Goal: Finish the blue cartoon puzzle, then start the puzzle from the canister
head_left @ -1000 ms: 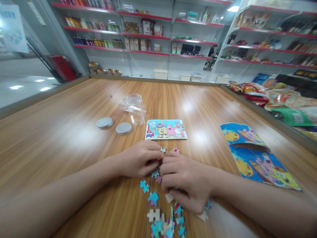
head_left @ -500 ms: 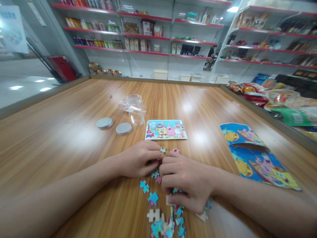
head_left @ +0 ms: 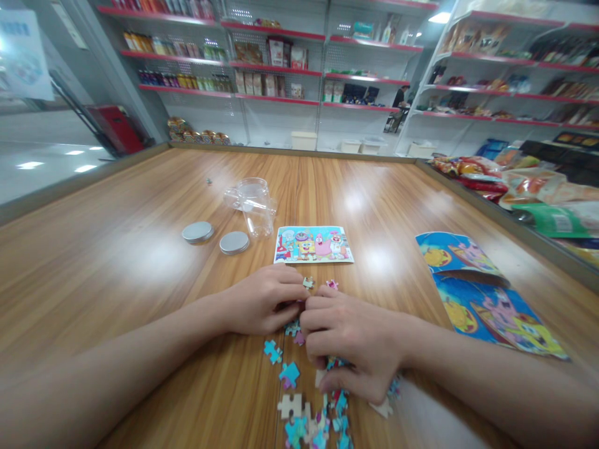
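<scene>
My left hand [head_left: 264, 299] rests on the table with its fingers curled inward; whatever they hold is hidden. Bent over the loose jigsaw pieces [head_left: 296, 430], my right hand [head_left: 350, 343] almost meets the left fingertips. Its fingers are curled too, and they hide what lies under them. A pale jigsaw piece [head_left: 319, 378] shows beside the right thumb. Two blue pieces lie below my left hand, and a pink piece [head_left: 332, 284] lies beyond my right knuckles. Just past both hands lies a cartoon picture card [head_left: 313, 244].
Clear plastic jars [head_left: 256, 209] and silver lids [head_left: 234, 242] are at the left back. A blue printed sheet [head_left: 500, 312] with a raised fold lies right. Packaged goods [head_left: 552, 206] sit beyond the table's right edge. Stocked shelves [head_left: 276, 67] stand behind, with a person [head_left: 400, 103] farther off.
My right thumb and fingers have shifted slightly over the pieces, covering more of the pale one. My left hand looks still.
</scene>
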Motion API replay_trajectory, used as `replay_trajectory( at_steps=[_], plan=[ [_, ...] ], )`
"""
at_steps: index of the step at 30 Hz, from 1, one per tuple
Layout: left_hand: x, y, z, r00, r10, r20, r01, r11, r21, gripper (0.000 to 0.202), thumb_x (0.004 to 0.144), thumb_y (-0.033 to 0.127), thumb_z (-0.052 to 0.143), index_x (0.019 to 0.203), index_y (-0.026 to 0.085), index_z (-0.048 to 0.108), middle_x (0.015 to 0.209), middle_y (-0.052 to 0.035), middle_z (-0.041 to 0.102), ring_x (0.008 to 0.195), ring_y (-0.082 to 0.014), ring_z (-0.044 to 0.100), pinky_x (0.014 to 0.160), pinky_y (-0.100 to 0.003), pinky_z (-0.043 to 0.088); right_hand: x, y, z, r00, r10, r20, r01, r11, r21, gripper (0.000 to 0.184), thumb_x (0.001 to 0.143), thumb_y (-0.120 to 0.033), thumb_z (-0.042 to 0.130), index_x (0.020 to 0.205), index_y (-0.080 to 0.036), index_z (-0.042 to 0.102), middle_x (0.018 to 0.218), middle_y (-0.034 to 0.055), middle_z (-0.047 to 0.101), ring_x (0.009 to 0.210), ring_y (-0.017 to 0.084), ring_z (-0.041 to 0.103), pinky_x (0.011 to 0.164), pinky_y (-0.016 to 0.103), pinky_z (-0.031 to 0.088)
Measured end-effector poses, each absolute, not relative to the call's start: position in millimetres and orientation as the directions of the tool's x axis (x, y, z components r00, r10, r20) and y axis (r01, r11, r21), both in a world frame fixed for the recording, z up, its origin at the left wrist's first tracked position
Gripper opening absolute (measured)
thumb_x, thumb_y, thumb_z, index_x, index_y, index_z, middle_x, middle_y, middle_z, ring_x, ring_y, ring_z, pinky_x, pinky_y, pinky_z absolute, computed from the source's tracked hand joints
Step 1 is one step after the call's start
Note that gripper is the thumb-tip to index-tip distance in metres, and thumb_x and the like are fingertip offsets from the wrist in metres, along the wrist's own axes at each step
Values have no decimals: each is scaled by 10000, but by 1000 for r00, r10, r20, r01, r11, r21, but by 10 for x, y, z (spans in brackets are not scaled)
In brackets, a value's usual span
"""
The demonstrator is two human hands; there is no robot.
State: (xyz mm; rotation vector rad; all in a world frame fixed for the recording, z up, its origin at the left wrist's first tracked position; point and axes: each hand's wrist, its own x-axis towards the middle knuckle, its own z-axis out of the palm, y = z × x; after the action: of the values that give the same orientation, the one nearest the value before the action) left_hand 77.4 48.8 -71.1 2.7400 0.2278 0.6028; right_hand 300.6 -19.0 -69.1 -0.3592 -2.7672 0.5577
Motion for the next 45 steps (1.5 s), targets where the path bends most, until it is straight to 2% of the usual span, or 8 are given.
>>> replay_trajectory(
  at_steps=[10,17,21,26,33,40,45],
  plan=[
    [791,488,-701,894,212,394,75,-939,335,174,920,125,493,912,158,663,760,-61,618,731,-179,574,682,-310,439,3002,-169,-667,-936,273,222,153,884,-441,406,824,-587,680,875,-195,585,882,23,607,864,193,519,745,361,328],
    [788,489,-708,895,217,390,80,-938,338,175,921,128,492,904,158,663,752,-55,607,720,-177,565,673,-310,431,3028,-188,-614,-933,294,209,173,873,-455,273,795,-433,719,852,-193,602,933,41,631,895,204,539,777,366,348],
    [788,485,-706,893,218,393,82,-939,335,160,924,133,506,900,160,662,767,-59,620,736,-184,583,691,-316,442,3025,-185,-628,-934,294,202,171,867,-467,260,819,-427,706,834,-189,602,945,48,634,900,204,545,794,370,373],
    [789,487,-714,892,223,393,84,-937,339,158,926,137,509,895,163,661,761,-58,620,727,-186,581,682,-318,434,3015,-187,-638,-933,304,193,191,871,-452,189,813,-346,697,811,-188,594,944,50,627,902,202,541,819,377,398],
    [780,485,-716,898,228,376,88,-931,355,172,935,140,499,905,150,668,770,-62,615,733,-186,572,686,-320,423,3006,-183,-662,-927,301,224,179,880,-441,186,832,-343,677,805,-190,575,911,47,623,879,197,525,807,364,392],
    [788,486,-713,895,230,384,83,-928,363,173,936,140,498,908,146,668,779,-69,620,744,-188,574,694,-321,430,2995,-163,-700,-926,285,249,143,873,-466,383,858,-562,675,838,-188,595,858,25,601,865,188,527,770,348,374],
    [786,487,-714,895,235,379,90,-927,363,170,941,150,508,907,143,675,781,-65,620,744,-186,576,696,-323,429,3000,-164,-673,-925,293,241,147,862,-485,370,874,-546,666,822,-187,596,867,33,620,860,187,531,781,348,382]
  ],
)
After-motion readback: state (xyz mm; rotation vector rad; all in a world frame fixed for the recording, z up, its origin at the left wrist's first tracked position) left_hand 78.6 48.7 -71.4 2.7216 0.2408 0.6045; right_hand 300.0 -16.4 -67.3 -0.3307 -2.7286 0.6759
